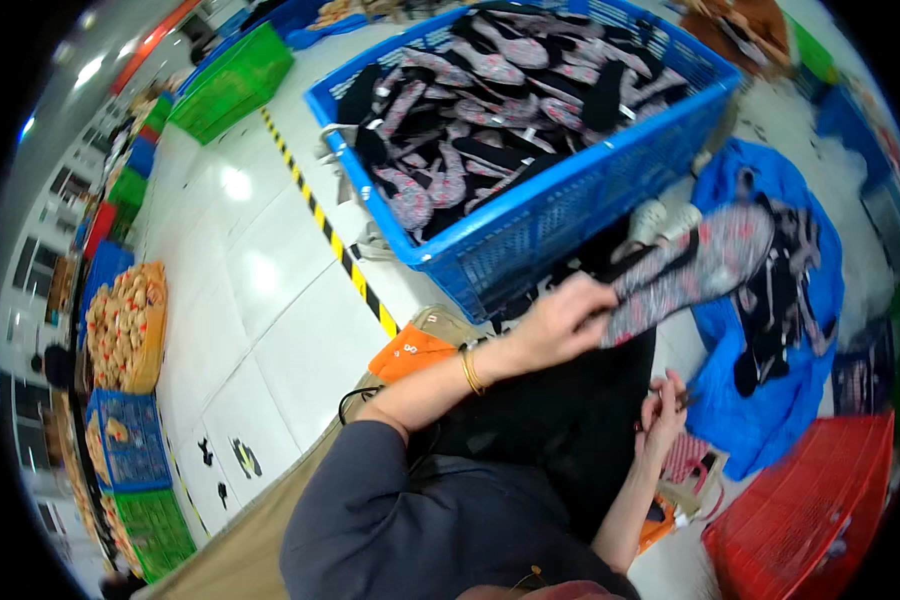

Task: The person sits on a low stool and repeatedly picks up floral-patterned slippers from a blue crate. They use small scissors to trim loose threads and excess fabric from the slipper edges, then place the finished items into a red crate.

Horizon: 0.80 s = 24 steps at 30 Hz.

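Note:
My left hand [568, 312], with gold bangles at its wrist, grips one end of a slipper-like piece [705, 262] with a mottled grey and pink sole-shaped face. The piece is held out to the right and slightly blurred. My right hand [660, 412] is lower down, closed around a small dark tool [686, 399] too small to name for sure. Ahead stands a large blue plastic crate [560, 190] heaped with similar grey-pink and black pieces [490, 110]. More of them [785, 300] lie on a blue sheet [770, 415] to the right.
A red crate [805, 500] stands at the lower right. Black-and-yellow tape [320, 215] runs along the white floor on the left. Farther left are a green crate [232, 82] and an orange crate of tan items [148, 375]. A black cloth [540, 410] covers my lap.

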Each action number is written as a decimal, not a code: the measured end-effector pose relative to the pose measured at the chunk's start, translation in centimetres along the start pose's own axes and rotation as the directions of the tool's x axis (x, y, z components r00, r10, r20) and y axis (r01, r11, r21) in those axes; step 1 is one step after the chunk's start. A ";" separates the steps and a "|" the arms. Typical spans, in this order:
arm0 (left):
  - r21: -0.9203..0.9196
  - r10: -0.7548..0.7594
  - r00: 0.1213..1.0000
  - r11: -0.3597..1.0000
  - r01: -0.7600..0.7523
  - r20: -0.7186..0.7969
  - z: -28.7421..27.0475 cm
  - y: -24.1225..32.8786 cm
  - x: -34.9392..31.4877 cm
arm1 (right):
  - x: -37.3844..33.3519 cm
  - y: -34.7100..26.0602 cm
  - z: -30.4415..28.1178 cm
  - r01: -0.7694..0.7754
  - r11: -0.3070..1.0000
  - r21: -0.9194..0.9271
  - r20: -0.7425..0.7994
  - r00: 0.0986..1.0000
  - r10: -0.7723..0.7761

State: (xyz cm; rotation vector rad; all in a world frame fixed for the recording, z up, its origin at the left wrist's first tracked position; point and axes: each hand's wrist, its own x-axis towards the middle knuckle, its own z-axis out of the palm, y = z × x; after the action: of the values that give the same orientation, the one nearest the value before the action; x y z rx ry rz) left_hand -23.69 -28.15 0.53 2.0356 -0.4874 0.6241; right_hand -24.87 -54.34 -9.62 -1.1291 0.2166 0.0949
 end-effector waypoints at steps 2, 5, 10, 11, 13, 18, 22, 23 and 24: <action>-0.036 -0.019 0.989 0.999 0.024 0.146 4.3 0.8 -4.1 | -0.7 -1.0 1.9 -0.024 0.996 -0.084 -0.013 1.000 0.023; 0.072 0.014 0.975 0.997 -0.031 0.221 8.0 0.8 -7.8 | -0.2 0.0 -0.4 -0.020 0.909 -0.417 0.045 0.998 0.043; 0.038 -0.290 0.945 0.957 0.287 0.151 7.9 1.8 -10.3 | -2.5 1.2 -1.8 -0.023 0.918 -0.396 0.121 0.990 0.077; 0.028 -0.310 0.934 0.950 0.311 0.179 7.7 1.8 -10.0 | -2.5 1.3 -1.6 -0.015 0.926 -0.377 0.132 0.989 0.069; 0.005 -0.401 0.876 0.910 0.415 0.266 7.1 2.1 -10.0 | -3.0 1.7 -1.3 -0.047 0.926 -0.375 0.128 0.987 0.102; 0.163 -0.360 0.903 0.930 0.328 0.233 6.4 1.7 -10.2 | -3.2 1.7 -0.2 -0.044 0.903 -0.427 0.161 0.979 0.123; 0.347 -0.221 0.949 0.928 0.134 0.224 6.3 1.7 -10.3 | -3.3 2.4 0.6 -0.009 0.856 -0.517 0.167 0.980 0.111; 0.329 -0.227 0.945 0.934 0.142 0.237 6.2 1.7 -10.2 | -3.3 2.5 0.6 -0.021 0.844 -0.536 0.149 0.982 0.119; 0.303 -0.241 0.934 0.940 0.157 0.263 6.0 1.7 -9.9 | -3.3 2.6 0.7 -0.034 0.831 -0.555 0.130 0.983 0.127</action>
State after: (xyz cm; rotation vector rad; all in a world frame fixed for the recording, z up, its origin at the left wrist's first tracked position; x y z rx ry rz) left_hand -31.12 -33.30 -6.99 2.4282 -0.3709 0.2716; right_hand -28.44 -52.51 -10.93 -1.6840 0.0890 0.3424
